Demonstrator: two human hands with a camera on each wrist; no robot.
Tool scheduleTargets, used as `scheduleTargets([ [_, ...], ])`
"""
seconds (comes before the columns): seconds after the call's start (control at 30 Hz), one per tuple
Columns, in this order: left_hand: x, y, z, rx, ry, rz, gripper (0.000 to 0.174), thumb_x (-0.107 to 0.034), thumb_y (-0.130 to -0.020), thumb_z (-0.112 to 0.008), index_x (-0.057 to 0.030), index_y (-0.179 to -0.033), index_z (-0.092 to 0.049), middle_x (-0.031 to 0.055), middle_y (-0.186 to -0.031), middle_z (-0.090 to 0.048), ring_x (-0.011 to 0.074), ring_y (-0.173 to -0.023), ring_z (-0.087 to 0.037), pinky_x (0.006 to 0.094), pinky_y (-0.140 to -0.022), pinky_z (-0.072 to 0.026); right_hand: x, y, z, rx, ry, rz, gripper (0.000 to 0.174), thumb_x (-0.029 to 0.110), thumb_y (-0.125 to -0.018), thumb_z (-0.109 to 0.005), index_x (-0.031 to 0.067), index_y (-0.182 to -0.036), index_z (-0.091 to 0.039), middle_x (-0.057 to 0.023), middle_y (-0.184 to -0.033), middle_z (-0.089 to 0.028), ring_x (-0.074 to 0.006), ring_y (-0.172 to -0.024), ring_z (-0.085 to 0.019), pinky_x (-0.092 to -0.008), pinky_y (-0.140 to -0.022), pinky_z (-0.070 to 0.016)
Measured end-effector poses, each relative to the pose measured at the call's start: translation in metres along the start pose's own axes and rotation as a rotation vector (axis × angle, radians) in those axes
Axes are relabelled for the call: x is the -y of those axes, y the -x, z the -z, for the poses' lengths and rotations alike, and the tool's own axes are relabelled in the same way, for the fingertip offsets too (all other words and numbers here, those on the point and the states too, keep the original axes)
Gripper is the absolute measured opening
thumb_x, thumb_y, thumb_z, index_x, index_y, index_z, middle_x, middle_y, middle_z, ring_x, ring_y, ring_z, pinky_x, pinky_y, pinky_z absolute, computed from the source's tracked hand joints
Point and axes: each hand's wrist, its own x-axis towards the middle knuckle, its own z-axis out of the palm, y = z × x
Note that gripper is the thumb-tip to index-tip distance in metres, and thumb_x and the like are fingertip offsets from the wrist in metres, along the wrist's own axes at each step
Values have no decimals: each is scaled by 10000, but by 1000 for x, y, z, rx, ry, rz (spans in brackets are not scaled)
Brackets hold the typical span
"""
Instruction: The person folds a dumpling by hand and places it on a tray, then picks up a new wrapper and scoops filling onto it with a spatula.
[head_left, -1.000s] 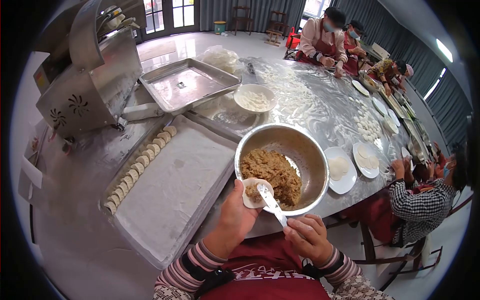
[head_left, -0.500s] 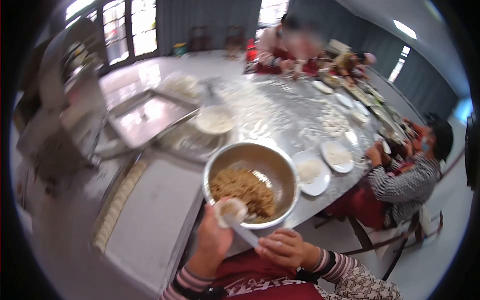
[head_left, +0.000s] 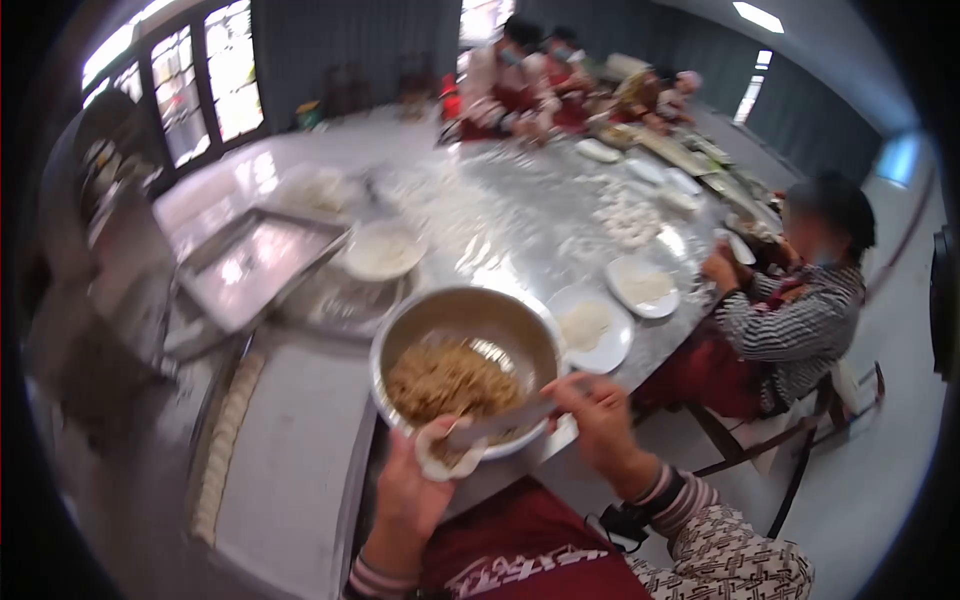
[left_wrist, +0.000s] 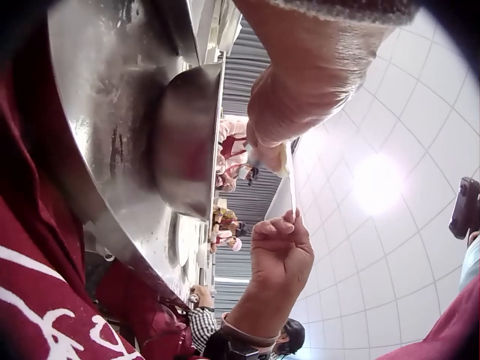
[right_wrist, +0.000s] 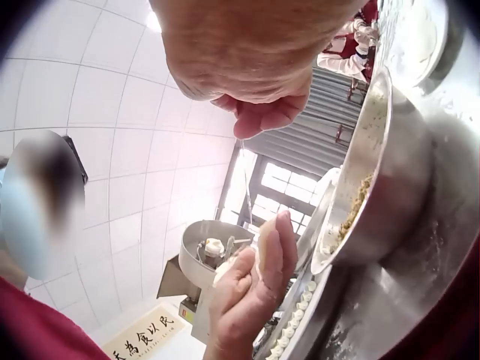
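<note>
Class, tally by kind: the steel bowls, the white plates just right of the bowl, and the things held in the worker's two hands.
Steel bowl: 1
White plates: 2
Wrapper: 1
Spatula: 1
Total: 5

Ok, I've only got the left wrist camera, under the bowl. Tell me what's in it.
Observer: The metal bowl holds brown minced filling.
Operator: Report what the left hand has.
Observer: The left hand cups an open round dough wrapper; the spatula in the right hand lies with its tip on it.
Operator: Describe left of the bowl.
Observer: A lined tray with one row of dumplings along its left edge.
</note>
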Motion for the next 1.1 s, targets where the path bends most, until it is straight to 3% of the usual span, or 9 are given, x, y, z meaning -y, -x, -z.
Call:
scheduleTargets([
  [0.1, -4, 1, 1, -20, 6, 74, 659, -511, -980, -276, 55, -1271, -448, 158, -1226, -536, 266, -1136, -520, 373, -957, -426, 5, -6, 6, -24, -176, 46, 158, 120, -914, -570, -24, -902, -634, -117, -781, -655, -150, -586, -592, -265, -563, -491],
  [0.3, -7, 5, -1, 7, 37, 126, 643, -496, -992, -214, 38, -1281, -427, 168, -1257, -517, 266, -1182, -503, 400, -1011, -405, 1, -9, 0, 151, -105, -26, 172, 109, -906, -574, -56, -902, -624, -132, -715, -645, -162, -562, -589, -259, -538, -481],
  [0.53, -7, 8, 0, 52, 16, 171, 648, -503, -990, -209, 31, -1273, -444, 166, -1274, -511, 253, -1200, -492, 387, -1024, -394, -7, -18, -6, 168, 40, -3, 165, 93, -892, -592, -68, -893, -626, -131, -691, -643, -157, -547, -592, -245, -537, -481],
  [0.73, -5, 8, 4, -16, 42, 118, 678, -527, -979, -218, 37, -1273, -453, 174, -1264, -524, 262, -1202, -495, 381, -1029, -388, -8, -25, 2, 73, -170, -35, 148, 83, -889, -589, -58, -902, -631, -135, -696, -650, -154, -534, -591, -242, -515, -479],
  [0.97, -5, 8, 1, -63, 43, 83, 651, -508, -986, -229, 32, -1284, -435, 165, -1272, -515, 272, -1199, -495, 400, -1030, -389, -21, -18, -6, 30, -141, -65, 125, 65, -897, -568, -42, -898, -632, -139, -720, -650, -154, -548, -597, -254, -525, -491],
  [1.07, -4, 4, 3, -131, 77, -22, 611, -490, -992, -235, 11, -1280, -434, 158, -1271, -512, 272, -1197, -492, 406, -1030, -388, -9, -9, -8, -69, -149, 107, 107, 19, -891, -544, -54, -905, -621, -134, -736, -644, -159, -564, -596, -262, -532, -486],
  [1.1, -4, 2, 5, -158, 115, -79, 587, -481, -995, -237, -4, -1274, -437, 153, -1267, -512, 272, -1196, -489, 410, -1030, -388, -7, -4, -10, -19, 69, 372, 101, -8, -882, -531, -60, -906, -614, -130, -733, -639, -166, -577, -596, -266, -530, -479],
])
